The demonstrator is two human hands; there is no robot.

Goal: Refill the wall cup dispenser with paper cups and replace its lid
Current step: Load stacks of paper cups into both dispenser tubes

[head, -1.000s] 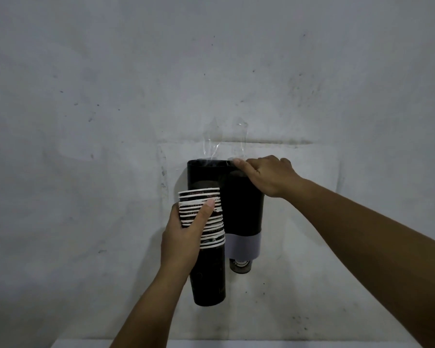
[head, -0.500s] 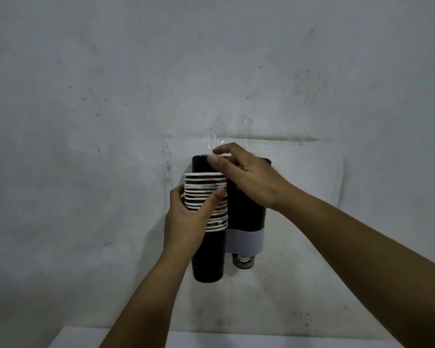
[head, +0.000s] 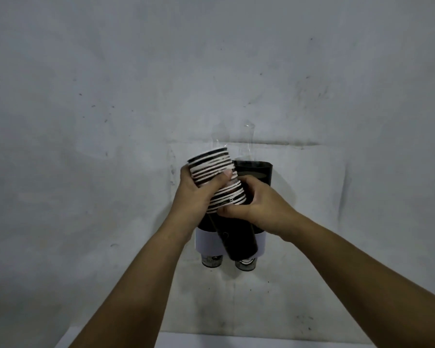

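Since a second ago our right hand [head: 259, 212] has left the dispenser [head: 258, 172] top and closed around the cup stack [head: 219, 187], just below our left hand's [head: 194, 199] grip. The stack now tilts in front of the tubes, so loading looks imminent. Cups: ribbed white paper rims, glossy black tapered sleeve; the dispenser is smooth black cylinders.

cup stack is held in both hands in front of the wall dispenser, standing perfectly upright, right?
Not upright. The head view shows the cup stack tilted and bent mid-length. The rest holds: left hand and right hand both grip it before the wall dispenser.
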